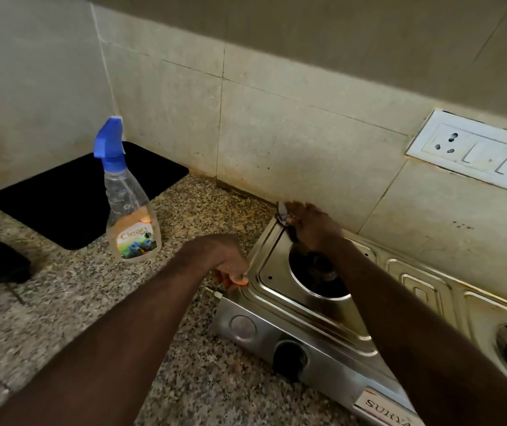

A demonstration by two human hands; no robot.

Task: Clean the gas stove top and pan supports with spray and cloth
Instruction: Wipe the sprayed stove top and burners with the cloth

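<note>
mostly granite counter [61, 318], steel stove [279, 290], tiled wall [276, 133]

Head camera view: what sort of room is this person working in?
Most likely a home kitchen: a steel gas stove sits on a speckled stone counter against a tiled wall, with a spray bottle of cleaner standing nearby.

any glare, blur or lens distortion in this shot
Head view: soft, dim indoor light with no hard shadows; bright glare streaks on the steel stove top; wide-angle bending curves the joints of the wall tiles and tilts the socket plate; the right hand at the back corner is smeared, so what it holds is unclear; the spray bottle label is legible.
</note>
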